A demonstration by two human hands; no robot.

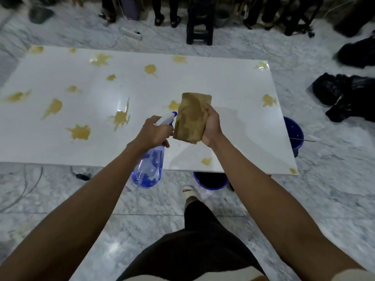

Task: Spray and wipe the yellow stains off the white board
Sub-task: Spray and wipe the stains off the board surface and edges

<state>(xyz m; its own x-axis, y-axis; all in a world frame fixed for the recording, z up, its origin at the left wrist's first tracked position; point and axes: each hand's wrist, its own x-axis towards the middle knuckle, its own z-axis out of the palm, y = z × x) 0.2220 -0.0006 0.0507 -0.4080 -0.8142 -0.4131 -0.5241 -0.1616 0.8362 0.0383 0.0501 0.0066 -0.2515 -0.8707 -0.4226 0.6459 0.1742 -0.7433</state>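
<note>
Yellow-stained white board on marble floor, left hand gripping spray bottle, right hand holding cloth

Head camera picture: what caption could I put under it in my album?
Left hand holds a spray bottle, right hand a stained cloth, over the yellow-spotted white board.

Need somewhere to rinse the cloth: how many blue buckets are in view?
2: one blue plastic bucket under the white board's near edge, another blue plastic bucket at its right end. The board may hide others.
</note>
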